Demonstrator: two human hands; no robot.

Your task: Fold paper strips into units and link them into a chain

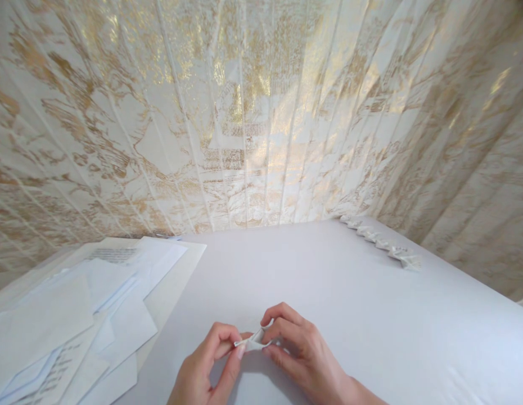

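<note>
A small folded piece of white paper (255,341) is held just above the table near its front edge, between both hands. My left hand (213,363) pinches its left end between thumb and bent fingers. On the other side, my right hand (297,346) grips the right part, with the thumb below and the curled fingers above. Several creased faces of the paper show between the fingertips. Its two ends are partly covered by the fingers.
Loose sheets and cut pieces of paper (122,332), some printed, overlap on the left of the white table (265,270). A row of small folded paper pieces (379,242) lies at the far right. Patterned curtain (253,140) hangs behind and along the right.
</note>
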